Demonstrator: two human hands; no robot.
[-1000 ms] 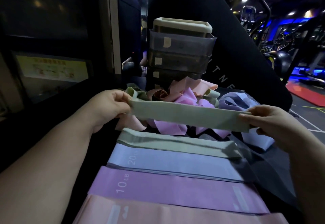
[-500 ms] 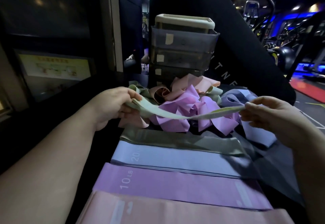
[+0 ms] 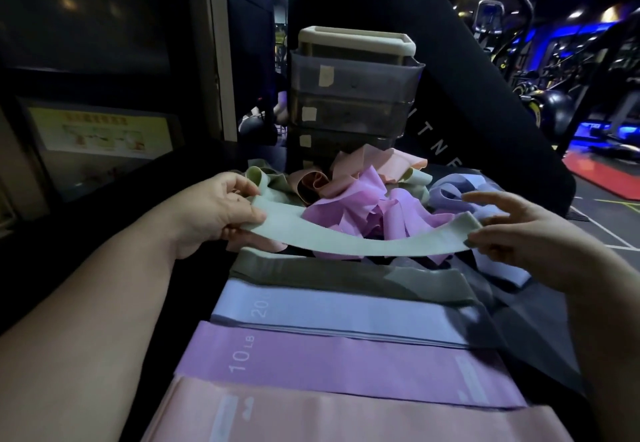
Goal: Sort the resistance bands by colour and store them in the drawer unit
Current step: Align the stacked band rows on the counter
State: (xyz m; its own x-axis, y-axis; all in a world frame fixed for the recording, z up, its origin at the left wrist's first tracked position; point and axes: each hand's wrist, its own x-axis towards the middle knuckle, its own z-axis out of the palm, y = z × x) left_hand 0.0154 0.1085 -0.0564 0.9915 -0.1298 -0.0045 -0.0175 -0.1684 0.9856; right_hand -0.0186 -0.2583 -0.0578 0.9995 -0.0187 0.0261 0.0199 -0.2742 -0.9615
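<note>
Fingers (image 3: 244,214) clamped on a pale green resistance band (image 3: 353,245) above the dark bench (image 3: 519,334).

The left hand (image 3: 211,213) grips the band's left end and the right hand (image 3: 526,233) pinches its right end with the upper fingers spread, so it sags between them. Flat on the bench lie a green stack (image 3: 346,278), a blue band (image 3: 329,317) marked 20, a purple band (image 3: 346,362) marked 10 LB, and a pink band (image 3: 346,417) nearest. A tangled heap (image 3: 356,206) of mixed bands lies before the smoky drawer unit (image 3: 353,95). Behind are gym machines (image 3: 554,95) under blue light, a red mat (image 3: 602,174) on the right and a yellow poster (image 3: 100,133) on the left.
</note>
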